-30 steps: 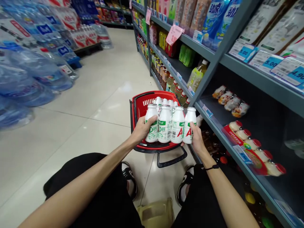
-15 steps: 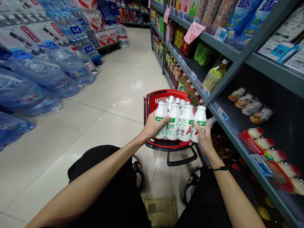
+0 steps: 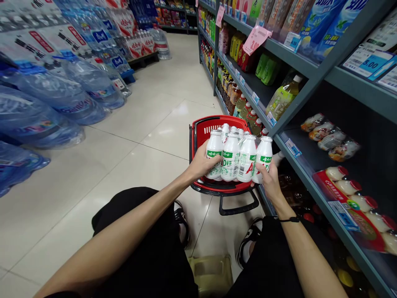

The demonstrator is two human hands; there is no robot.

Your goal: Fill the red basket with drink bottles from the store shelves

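Between both hands is a shrink-wrapped pack of white milk drink bottles (image 3: 231, 159) with green bands and red lettering, held upright over a red shopping basket (image 3: 203, 124) with a black rim. My left hand (image 3: 203, 162) grips the pack's left end, thumb across the front bottle. At the right end my right hand (image 3: 269, 179) is closed on the pack, thumb on the front. The fingers behind and under the bottles are hidden. The basket's black handle (image 3: 238, 211) hangs out toward me. Whether the pack touches the basket's inside, I cannot tell.
Grey shelves (image 3: 310, 74) run along the right, close to my right hand. They hold a red pack of small bottles (image 3: 353, 207) and a green-labelled drink bottle (image 3: 283, 97). Large water jugs (image 3: 77, 93) stand on the left. A yellowish translucent stool (image 3: 211, 273) is below me.
The pack and both hands have shifted very slightly right in the picture, along with the whole scene. Both hands keep their hold.
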